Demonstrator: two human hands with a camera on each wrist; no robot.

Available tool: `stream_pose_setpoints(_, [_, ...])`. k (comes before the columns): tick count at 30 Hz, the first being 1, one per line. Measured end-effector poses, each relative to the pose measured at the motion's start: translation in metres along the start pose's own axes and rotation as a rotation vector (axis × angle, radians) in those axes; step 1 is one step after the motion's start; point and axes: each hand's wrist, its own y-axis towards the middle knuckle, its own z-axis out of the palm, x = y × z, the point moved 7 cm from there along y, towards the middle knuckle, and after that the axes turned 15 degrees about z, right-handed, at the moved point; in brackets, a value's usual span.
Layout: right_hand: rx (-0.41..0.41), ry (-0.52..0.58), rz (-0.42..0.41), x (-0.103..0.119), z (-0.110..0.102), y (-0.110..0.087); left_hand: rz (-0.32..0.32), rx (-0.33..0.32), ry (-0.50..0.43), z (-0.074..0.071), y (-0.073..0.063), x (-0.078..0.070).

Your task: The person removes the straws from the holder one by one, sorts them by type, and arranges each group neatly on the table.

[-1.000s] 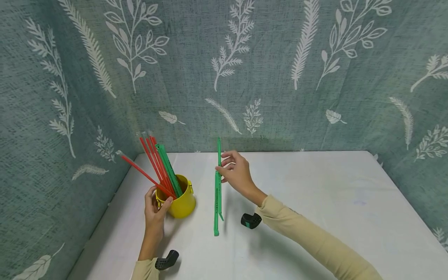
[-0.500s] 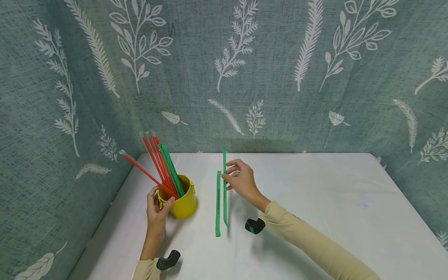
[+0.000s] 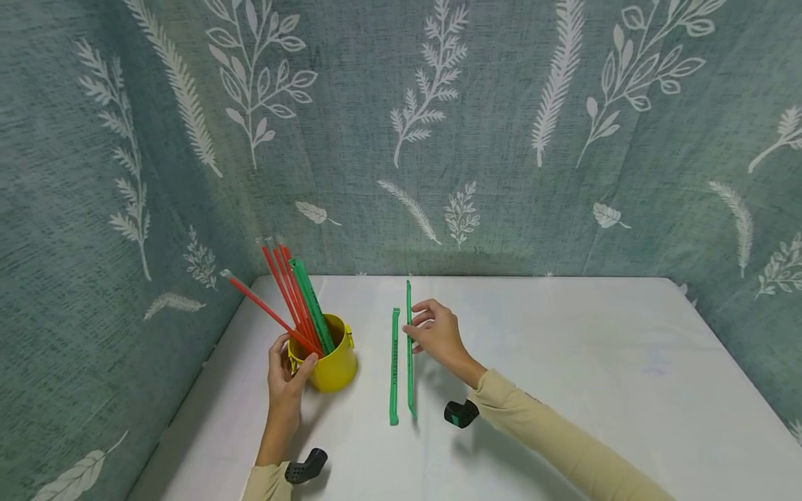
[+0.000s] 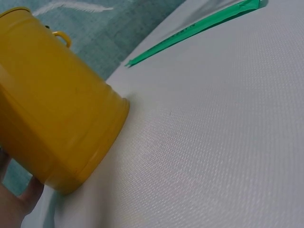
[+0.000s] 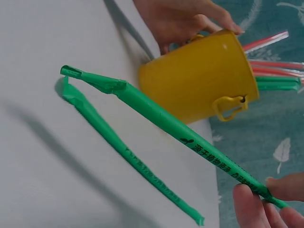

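On the table (image 3: pixel 564 334) stands a pail (image 3: pixel 336 370), gripped by the left hand (image 3: pixel 287 379). The right hand (image 3: pixel 440 339) pinches a green straw (image 3: pixel 410 379) just beside a second straw (image 3: pixel 394 376) lying flat, while red straws (image 3: pixel 301 316) and more green straws (image 3: pixel 313 306) lean in the pail.
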Motion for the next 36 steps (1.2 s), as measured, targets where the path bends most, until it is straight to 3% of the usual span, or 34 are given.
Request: stream_pose_setpoints(36, [-0.064,-0.103,0.118,-0.049,0.013,0.014,-0.007,0.008,0.017,0.000,-0.001,-0.005])
